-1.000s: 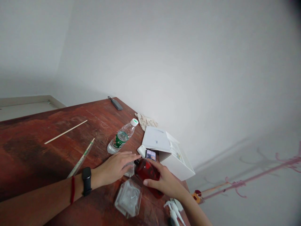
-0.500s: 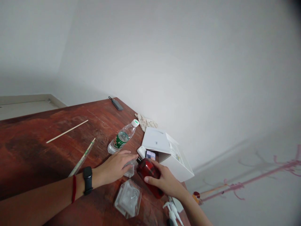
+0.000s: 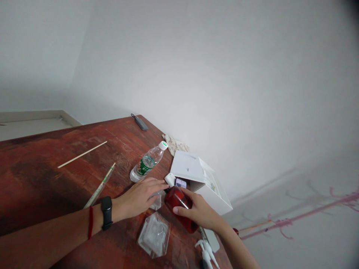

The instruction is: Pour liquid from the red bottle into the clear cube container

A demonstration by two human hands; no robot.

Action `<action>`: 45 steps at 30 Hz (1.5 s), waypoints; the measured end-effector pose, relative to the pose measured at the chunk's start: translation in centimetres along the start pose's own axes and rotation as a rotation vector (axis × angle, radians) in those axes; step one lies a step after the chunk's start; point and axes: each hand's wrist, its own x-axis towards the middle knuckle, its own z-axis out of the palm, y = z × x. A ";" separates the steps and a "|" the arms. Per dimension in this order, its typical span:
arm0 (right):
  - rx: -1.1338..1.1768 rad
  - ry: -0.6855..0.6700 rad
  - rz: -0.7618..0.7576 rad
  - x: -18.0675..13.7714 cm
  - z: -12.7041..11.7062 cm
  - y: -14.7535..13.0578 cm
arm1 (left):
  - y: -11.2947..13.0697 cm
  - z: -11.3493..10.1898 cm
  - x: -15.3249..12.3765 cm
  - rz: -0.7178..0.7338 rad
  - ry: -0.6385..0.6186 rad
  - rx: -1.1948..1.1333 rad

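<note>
A dark red translucent bottle [image 3: 183,213] lies tilted in my right hand [image 3: 200,211], whose fingers and thumb wrap its body. My left hand [image 3: 144,196] stretches its fingers toward the bottle's black threaded neck and partly covers it. Whether the fingertips touch the neck I cannot tell. Below the left hand, a small clear plastic container [image 3: 157,201] shows in part. A second clear plastic container [image 3: 155,234] sits nearer to me. Beyond the left hand stands a clear water bottle [image 3: 147,162] with a green label and white cap.
An open white box [image 3: 187,166] stands at the wall, with a phone [image 3: 181,183] and a white case [image 3: 170,179] before it. White pump heads [image 3: 206,252] lie near the right edge. A loose stick [image 3: 82,154] and wrapped chopsticks [image 3: 100,185] lie at left; a cloth [image 3: 176,144] lies behind.
My left fingertips have come closer over the red bottle's neck, hiding more of it. The bottle has shifted slightly right in my right hand. The view has also moved a little.
</note>
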 end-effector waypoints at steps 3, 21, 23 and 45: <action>0.005 -0.020 0.008 0.0 -0.2 -0.1 | 0.1 0.0 -0.1 -0.017 0.015 0.010; 0.007 -0.117 0.050 0.1 -0.9 -2.1 | 0.4 -0.4 0.0 -0.067 0.011 0.034; -0.004 -0.118 0.055 0.1 -1.0 -2.3 | 0.4 -0.4 0.0 -0.067 0.010 0.035; -0.119 -0.133 0.088 1.0 -1.4 -3.2 | 0.6 -0.5 0.1 -0.060 0.000 0.050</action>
